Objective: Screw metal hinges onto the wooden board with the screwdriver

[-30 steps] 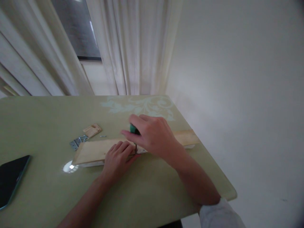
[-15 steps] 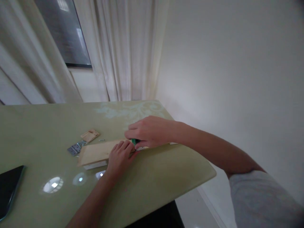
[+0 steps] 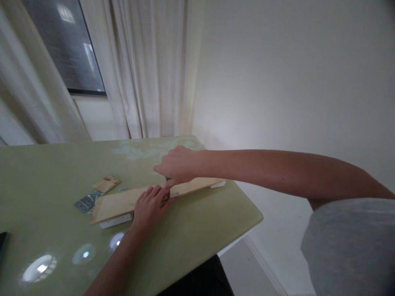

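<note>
A long pale wooden plank [image 3: 120, 201] lies on a green table [image 3: 191, 230], raised on white blocks. My left hand [image 3: 149, 207] rests on the plank's front edge near its middle, fingers curled down against the wood. My right hand [image 3: 177, 164] reaches in from the right with the elbow raised and is closed round a green-handled tool [image 3: 168, 179], most of it hidden under the fingers. Its tip meets the plank just beside my left fingertips. A small metal piece shows at that spot on the plank's edge.
Metal hinges [image 3: 84, 201] and a small wooden piece [image 3: 106, 183] lie left of the plank's far side. A dark phone [image 3: 2, 242] sits at the left edge. The table's right edge [image 3: 247, 213] drops to the floor. Curtains [image 3: 148, 70] and a window [image 3: 64, 49] stand behind.
The view has swung left and down. My right arm has lifted at the elbow and now reaches in level from the right. My left hand has stayed on the plank.
</note>
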A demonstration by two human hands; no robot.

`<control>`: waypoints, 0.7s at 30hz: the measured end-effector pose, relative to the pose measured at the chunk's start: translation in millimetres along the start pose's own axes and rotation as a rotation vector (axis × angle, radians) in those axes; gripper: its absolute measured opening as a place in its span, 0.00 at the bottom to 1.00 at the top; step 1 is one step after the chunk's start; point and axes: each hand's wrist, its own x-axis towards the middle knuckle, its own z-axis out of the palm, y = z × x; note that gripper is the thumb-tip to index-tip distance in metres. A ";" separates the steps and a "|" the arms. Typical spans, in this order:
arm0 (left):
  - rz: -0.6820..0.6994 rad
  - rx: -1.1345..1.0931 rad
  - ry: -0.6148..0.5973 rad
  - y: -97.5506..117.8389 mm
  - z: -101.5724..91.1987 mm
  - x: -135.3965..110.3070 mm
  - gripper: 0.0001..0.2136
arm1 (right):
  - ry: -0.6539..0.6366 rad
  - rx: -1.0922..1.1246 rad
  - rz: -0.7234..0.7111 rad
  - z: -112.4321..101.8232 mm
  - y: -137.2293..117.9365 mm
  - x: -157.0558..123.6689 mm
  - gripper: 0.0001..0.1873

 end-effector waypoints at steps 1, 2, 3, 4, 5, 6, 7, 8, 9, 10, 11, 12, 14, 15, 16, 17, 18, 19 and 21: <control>-0.003 -0.012 -0.002 0.1 -0.5 0.3 0.08 | -0.008 -0.013 -0.053 -0.3 1.4 -1.3 0.22; -0.007 -0.024 -0.006 0.2 -1.0 0.7 0.08 | -0.011 -0.035 -0.110 -0.2 2.6 -2.4 0.23; -0.013 -0.036 -0.010 0.3 -1.4 1.0 0.09 | -0.012 -0.063 -0.167 0.1 3.4 -3.0 0.22; -0.019 -0.043 -0.013 0.3 -1.5 1.2 0.09 | -0.012 -0.092 -0.217 0.7 3.6 -3.3 0.19; -0.024 -0.047 -0.014 0.1 -1.5 1.4 0.10 | -0.012 -0.118 -0.258 1.4 3.4 -3.3 0.16; -0.027 -0.049 -0.014 -0.2 -1.2 1.4 0.10 | -0.017 -0.134 -0.284 2.0 2.7 -3.2 0.14; -0.029 -0.050 -0.015 -0.6 -0.7 1.4 0.09 | -0.028 -0.139 -0.297 2.7 1.6 -3.1 0.13; -0.031 -0.052 -0.018 -1.2 -0.1 1.2 0.09 | -0.042 -0.135 -0.298 3.2 0.3 -3.0 0.12; -0.030 -0.054 -0.024 -1.9 0.7 0.9 0.09 | -0.059 -0.124 -0.283 3.5 -1.2 -2.8 0.10; -0.027 -0.057 -0.031 -2.6 1.4 0.7 0.09 | -0.077 -0.107 -0.250 3.8 -2.4 -2.5 0.09; -0.024 -0.058 -0.036 -3.2 2.1 0.4 0.09 | -0.096 -0.084 -0.202 3.9 -3.4 -1.9 0.07; -0.022 -0.059 -0.040 -3.7 2.6 0.2 0.09 | -0.116 -0.058 -0.146 3.9 -3.9 -0.9 0.07; -0.020 -0.061 -0.042 -4.0 2.9 0.0 0.10 | -0.168 0.003 -0.027 3.5 -3.5 2.3 0.10; -0.019 -0.065 -0.040 -3.9 2.8 -0.1 0.10 | -0.201 0.033 0.023 3.1 -2.6 4.3 0.12; -0.019 -0.069 -0.039 -3.7 2.4 0.0 0.10 | -0.236 0.059 0.053 2.6 -1.5 6.3 0.13; -0.019 -0.073 -0.038 -3.3 1.9 0.1 0.10 | -0.265 0.075 0.067 2.0 -0.2 8.0 0.14; -0.020 -0.076 -0.038 -2.9 1.4 0.2 0.10 | -0.281 0.076 0.068 1.5 1.0 9.2 0.15; -0.023 -0.079 -0.038 -2.6 0.9 0.4 0.10 | -0.282 0.064 0.059 1.3 2.1 9.7 0.15; -0.031 -0.083 -0.041 -2.1 0.4 0.7 0.10 | -0.242 0.031 0.026 2.2 3.3 8.8 0.15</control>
